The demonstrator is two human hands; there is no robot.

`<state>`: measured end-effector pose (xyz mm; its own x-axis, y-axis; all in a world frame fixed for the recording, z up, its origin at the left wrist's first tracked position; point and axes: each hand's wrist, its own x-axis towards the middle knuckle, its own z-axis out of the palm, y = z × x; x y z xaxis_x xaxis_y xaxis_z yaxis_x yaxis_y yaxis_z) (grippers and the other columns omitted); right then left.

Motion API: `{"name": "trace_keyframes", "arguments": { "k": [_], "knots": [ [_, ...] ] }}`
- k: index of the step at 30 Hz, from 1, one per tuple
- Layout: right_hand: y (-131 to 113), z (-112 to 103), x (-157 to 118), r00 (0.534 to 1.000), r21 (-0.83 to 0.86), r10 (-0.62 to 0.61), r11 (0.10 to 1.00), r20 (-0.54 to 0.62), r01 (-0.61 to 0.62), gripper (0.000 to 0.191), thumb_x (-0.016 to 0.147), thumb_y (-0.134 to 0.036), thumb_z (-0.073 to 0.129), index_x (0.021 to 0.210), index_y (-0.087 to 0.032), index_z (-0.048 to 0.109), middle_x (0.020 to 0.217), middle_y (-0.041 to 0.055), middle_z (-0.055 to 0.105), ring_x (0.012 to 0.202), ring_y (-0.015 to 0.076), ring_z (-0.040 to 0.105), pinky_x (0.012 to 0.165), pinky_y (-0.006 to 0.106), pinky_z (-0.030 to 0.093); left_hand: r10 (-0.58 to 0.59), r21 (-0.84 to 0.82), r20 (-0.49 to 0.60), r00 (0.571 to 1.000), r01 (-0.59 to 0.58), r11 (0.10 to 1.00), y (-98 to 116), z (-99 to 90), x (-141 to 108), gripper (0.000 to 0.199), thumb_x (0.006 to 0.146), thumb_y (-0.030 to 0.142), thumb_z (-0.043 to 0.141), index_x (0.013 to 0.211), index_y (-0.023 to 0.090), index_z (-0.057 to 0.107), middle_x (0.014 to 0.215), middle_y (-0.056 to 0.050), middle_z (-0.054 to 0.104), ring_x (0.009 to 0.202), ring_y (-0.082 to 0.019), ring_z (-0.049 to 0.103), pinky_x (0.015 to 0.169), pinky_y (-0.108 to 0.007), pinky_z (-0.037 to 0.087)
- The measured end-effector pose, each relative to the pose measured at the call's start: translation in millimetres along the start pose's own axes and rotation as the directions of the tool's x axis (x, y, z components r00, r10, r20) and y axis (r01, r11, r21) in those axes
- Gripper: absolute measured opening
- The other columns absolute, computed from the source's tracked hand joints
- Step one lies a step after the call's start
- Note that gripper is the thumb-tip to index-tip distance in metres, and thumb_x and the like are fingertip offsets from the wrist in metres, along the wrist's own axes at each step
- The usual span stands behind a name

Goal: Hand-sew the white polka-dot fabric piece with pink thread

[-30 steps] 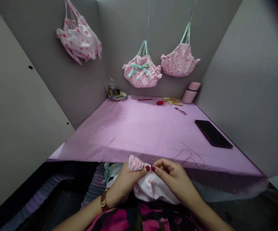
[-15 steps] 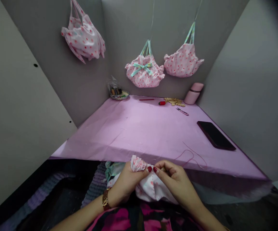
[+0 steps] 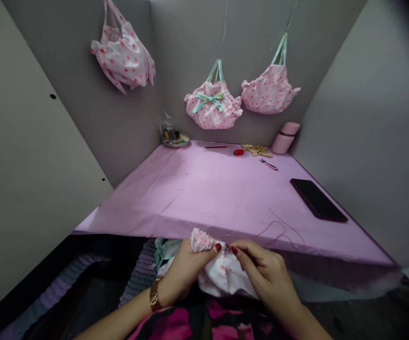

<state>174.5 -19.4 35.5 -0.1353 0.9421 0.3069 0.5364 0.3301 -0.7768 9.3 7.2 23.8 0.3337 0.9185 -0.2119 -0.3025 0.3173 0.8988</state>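
Observation:
Low at the table's front edge, my left hand point(image 3: 186, 267) is closed round a white fabric piece with pink spots point(image 3: 221, 271). Its gathered, ruffled end point(image 3: 200, 240) sticks up above the thumb. A line of red stitches runs down the cloth. Just right of that seam, my right hand point(image 3: 262, 267) pinches a sewing needle point(image 3: 229, 246) between thumb and forefinger; it is thin and barely visible. Mint-green ties point(image 3: 160, 250) show behind my left wrist. Red thread point(image 3: 282, 229) lies in loops on the table beyond my right hand.
On the pink-covered table point(image 3: 204, 189) are a phone point(image 3: 317, 200), thread snips point(image 3: 268, 164), a red spool point(image 3: 238, 152), a pencil point(image 3: 215, 147), a pink bottle point(image 3: 285, 138) and a small basket point(image 3: 176, 140). Spotted fabric bags point(image 3: 213, 113) hang above the back.
My right hand has moved slightly right, away from the left thumb, and the needle now shows between its fingertips and the cloth. My left hand keeps its grip.

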Motion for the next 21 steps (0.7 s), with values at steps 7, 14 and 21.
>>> {"name": "trace_keyframes", "arguments": {
  "k": [7, 14, 21],
  "knots": [
    [2.1, 0.3, -1.4, 0.999, -0.037, -0.052, 0.998, 0.013, 0.053, 0.023, 0.087, -0.023, 0.046, 0.093, -0.021, 0.068, 0.090, 0.0031, 0.070, 0.082, 0.0157, 0.065, 0.072, 0.023, 0.050, 0.019, -0.002, 0.015, 1.000, -0.019, 1.000, 2.3, 1.3, -0.8, 0.020, 0.072, 0.029, 0.067, 0.078, 0.010, 0.065, 0.070, -0.005, 0.066, 0.066, -0.013, 0.057, 0.065, -0.024, 0.044],
    [1.0, 1.5, -0.3, 0.999, -0.020, -0.028, 0.999, 0.030, 0.029, 0.026, 0.087, -0.024, 0.045, 0.098, -0.021, 0.068, 0.094, 0.0044, 0.070, 0.085, 0.0165, 0.065, 0.074, 0.026, 0.051, -0.003, -0.023, 0.007, 1.000, 0.003, 1.000, 0.8, 1.3, -1.0, 0.017, 0.070, 0.027, 0.068, 0.075, 0.011, 0.065, 0.070, -0.004, 0.066, 0.065, -0.012, 0.057, 0.065, -0.024, 0.044],
    [0.8, 1.1, -0.9, 0.995, -0.033, 0.055, 0.998, 0.077, -0.053, 0.027, 0.088, -0.029, 0.043, 0.100, -0.020, 0.065, 0.090, 0.0063, 0.069, 0.082, 0.0191, 0.064, 0.072, 0.029, 0.050, -0.011, -0.025, 0.008, 1.000, 0.011, 1.000, 3.6, 1.9, -0.8, 0.016, 0.069, 0.026, 0.068, 0.076, 0.012, 0.064, 0.071, -0.004, 0.065, 0.065, -0.012, 0.056, 0.065, -0.023, 0.043]
  ]
}}
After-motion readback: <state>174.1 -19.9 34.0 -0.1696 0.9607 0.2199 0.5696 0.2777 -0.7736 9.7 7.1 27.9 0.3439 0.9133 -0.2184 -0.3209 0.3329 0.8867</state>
